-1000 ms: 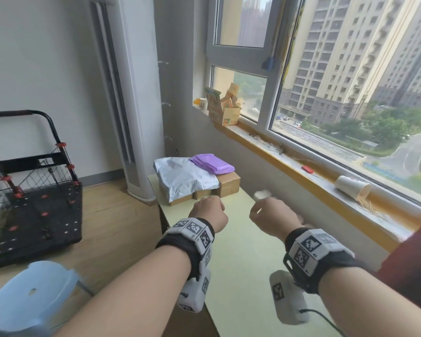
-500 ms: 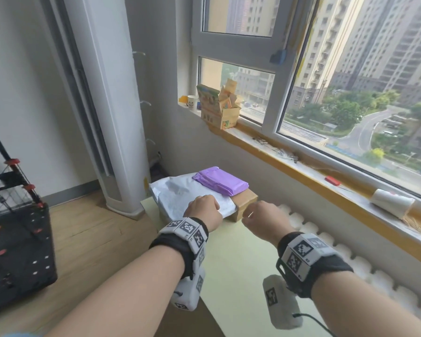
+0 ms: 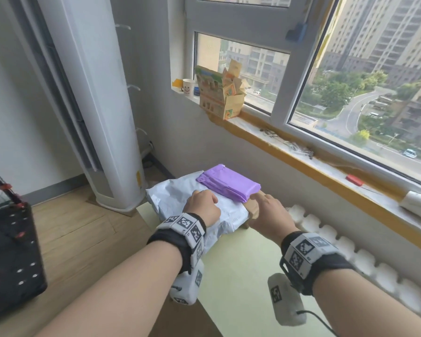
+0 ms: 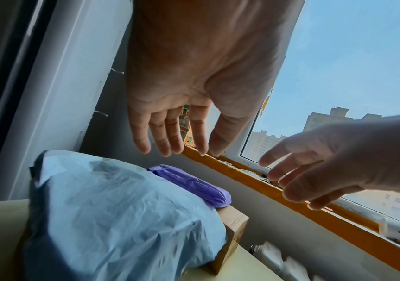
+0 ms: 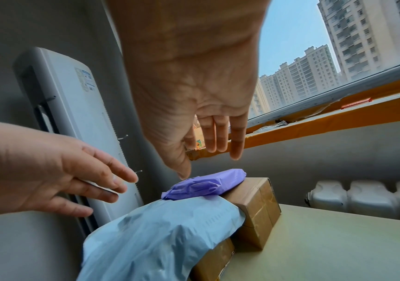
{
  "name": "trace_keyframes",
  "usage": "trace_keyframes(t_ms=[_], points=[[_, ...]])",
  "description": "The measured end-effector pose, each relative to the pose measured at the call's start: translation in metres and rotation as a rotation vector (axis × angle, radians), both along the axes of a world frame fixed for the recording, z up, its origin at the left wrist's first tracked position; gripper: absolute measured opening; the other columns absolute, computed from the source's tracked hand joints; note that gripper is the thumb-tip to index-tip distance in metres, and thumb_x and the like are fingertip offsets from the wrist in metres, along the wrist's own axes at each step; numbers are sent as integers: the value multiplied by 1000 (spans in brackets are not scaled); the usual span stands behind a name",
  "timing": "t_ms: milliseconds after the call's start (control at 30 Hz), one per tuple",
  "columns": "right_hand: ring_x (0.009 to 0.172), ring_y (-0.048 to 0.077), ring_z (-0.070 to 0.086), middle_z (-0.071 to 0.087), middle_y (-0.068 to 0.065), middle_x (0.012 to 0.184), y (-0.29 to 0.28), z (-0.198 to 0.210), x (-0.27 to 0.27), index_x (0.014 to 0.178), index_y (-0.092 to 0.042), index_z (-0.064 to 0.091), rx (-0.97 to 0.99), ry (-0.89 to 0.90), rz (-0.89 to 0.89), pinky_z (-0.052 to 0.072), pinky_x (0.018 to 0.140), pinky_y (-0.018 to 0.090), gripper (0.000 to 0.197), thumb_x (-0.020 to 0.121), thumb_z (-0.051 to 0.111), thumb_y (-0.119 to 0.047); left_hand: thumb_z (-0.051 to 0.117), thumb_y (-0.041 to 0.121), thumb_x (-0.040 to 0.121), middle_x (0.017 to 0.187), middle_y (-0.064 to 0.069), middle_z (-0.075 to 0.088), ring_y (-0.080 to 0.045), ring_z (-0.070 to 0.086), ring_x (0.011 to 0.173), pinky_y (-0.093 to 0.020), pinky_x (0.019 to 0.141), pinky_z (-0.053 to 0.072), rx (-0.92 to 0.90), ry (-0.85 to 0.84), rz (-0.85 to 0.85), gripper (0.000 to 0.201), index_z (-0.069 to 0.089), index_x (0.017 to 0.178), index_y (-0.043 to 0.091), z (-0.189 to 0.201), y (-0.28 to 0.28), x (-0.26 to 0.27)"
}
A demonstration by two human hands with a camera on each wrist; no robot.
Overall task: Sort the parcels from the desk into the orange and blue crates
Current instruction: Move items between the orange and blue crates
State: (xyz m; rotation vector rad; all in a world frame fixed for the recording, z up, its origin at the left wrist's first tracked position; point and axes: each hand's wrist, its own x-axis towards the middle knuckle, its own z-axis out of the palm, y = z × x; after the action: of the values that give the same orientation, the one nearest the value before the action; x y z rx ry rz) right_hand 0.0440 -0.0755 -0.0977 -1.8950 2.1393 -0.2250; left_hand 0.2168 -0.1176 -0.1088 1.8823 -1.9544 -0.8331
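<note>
Over the preceding second both hands went from closed fists held short of the parcels to open hands over the stack, while the head view swung off the floor and cart toward the far end of the desk (image 3: pixel 238 276). This indicated that the reach was nearly complete and that a first pick was about to begin; no parcel had been lifted, and neither crate appeared in any current view. The stack stood at the far end of the desk, near its left corner: brown boxes (image 5: pixel 256 205) at the bottom, a grey bag (image 3: pixel 173 198) draped over them, and a purple bag (image 3: pixel 229 183) on top toward the window side. The left hand (image 3: pixel 202 207) was poised palm down over the near part of the grey bag with its fingers (image 4: pixel 169 136) extended and slightly apart; the left wrist view showed clear space between fingertips and bag. The right hand (image 3: pixel 267 215) was poised beside the near right edge of the stack, above the box corner, with its fingers (image 5: pixel 220 136) straight and loosely together and the thumb angled down toward the near end of the purple bag. Whether the thumb touched that bag could not be determined. Neither hand held anything. The two-handed approach suggested either the purple bag or the whole grey bag as the target; which one could not be determined.
</note>
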Motion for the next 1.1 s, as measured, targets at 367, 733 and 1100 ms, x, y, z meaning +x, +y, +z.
trace_keyframes(t_ms=[367, 733, 1100], points=[[141, 22, 30, 34, 2, 151, -101, -34, -41, 150, -22, 31, 24, 12, 109, 43, 104, 33, 71, 87, 62, -14, 53, 15, 87, 138, -8, 37, -27, 44, 126, -30, 101, 37, 0, -37, 17, 42, 52, 128, 23, -17, -110, -51], [139, 27, 27, 32, 5, 147, -129, -83, -46, 156, -21, 15, 123, 83, 203, 39, 107, 37, 95, 79, 70, -13, 58, 32, 85, 143, -13, 36, -31, 31, 135, -40, 110, 30, 72, -74, 92, 63, 34, 143, 24, -64, -158, -69], [123, 26, 41, 40, 3, 132, -130, -101, -22, 131, -20, 44, 48, 208, 86, 41, 70, 31, 54, 82, 59, -6, 58, 26, 85, 145, -11, 36, -33, 31, 135, -39, 106, 33, 129, -83, 20, 61, 37, 141, 19, -82, -167, -49]])
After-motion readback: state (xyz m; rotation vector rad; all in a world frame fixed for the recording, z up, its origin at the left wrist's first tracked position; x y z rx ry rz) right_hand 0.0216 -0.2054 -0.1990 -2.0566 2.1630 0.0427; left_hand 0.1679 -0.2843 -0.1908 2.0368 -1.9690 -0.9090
